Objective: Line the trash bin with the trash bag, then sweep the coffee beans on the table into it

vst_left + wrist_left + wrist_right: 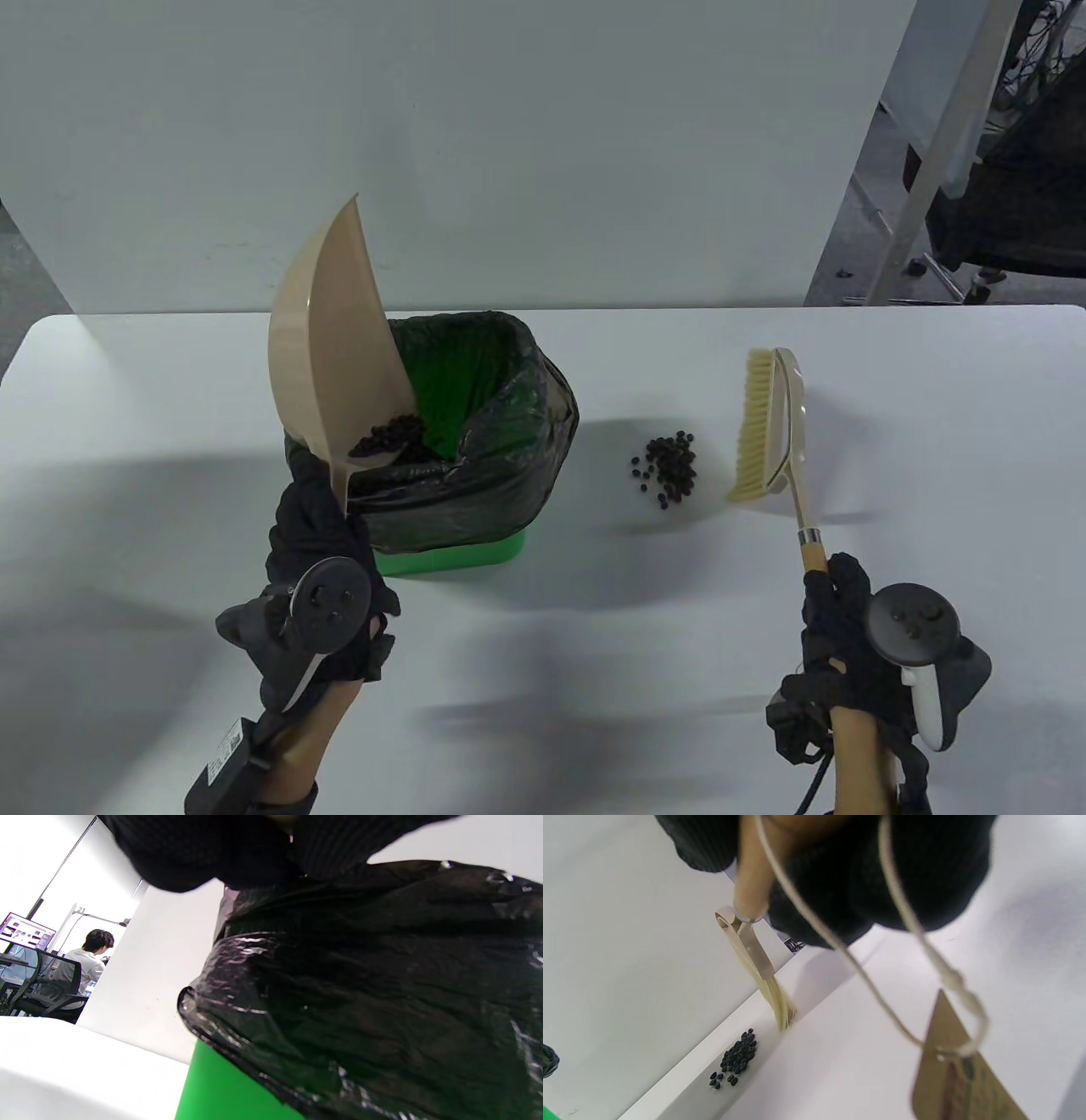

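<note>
A green trash bin (458, 556) lined with a black trash bag (509, 441) stands left of the table's middle. My left hand (318, 535) grips a beige dustpan (327, 340) tipped up steeply over the bin's left rim, with coffee beans (386, 435) sliding off its low edge into the bag. A small pile of beans (666, 467) lies on the table right of the bin. My right hand (840, 611) grips the wooden handle of a brush (764, 424), held just right of that pile. The left wrist view is filled by the bag (360, 984) and bin wall (220, 1086).
A white partition stands behind the table (543, 679). A string with a cardboard tag (950, 1069) dangles from the brush handle in the right wrist view. A person sits at a desk far off in the left wrist view. Chair legs stand at the back right.
</note>
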